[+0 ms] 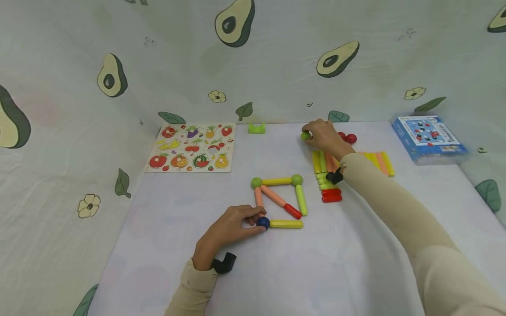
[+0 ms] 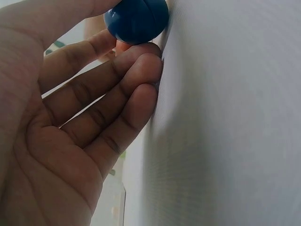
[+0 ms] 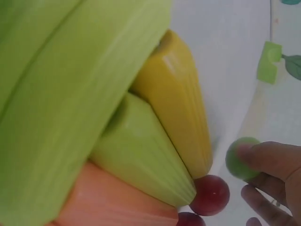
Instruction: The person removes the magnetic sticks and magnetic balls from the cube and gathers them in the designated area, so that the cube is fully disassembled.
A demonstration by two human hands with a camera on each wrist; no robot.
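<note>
My left hand (image 1: 233,226) holds a blue ball (image 1: 263,223) at the near left corner of a stick shape on the table. Thumb and fingers are about the blue ball in the left wrist view too. A yellow stick (image 1: 286,224) runs right from this ball, and an orange stick (image 1: 258,196) leads up to a green corner ball (image 1: 256,183). At the back, my right hand (image 1: 325,137) pinches a loose green ball (image 3: 242,158) between thumb and finger. Red balls (image 3: 210,195) lie close to that hand, partly hidden in the head view.
Rows of coloured sticks (image 1: 331,192) lie under my right forearm, which hides some. A fruit picture board (image 1: 189,148) is at the back left, a small green bracket (image 1: 257,128) beside it. A blue box (image 1: 428,138) stands at the back right.
</note>
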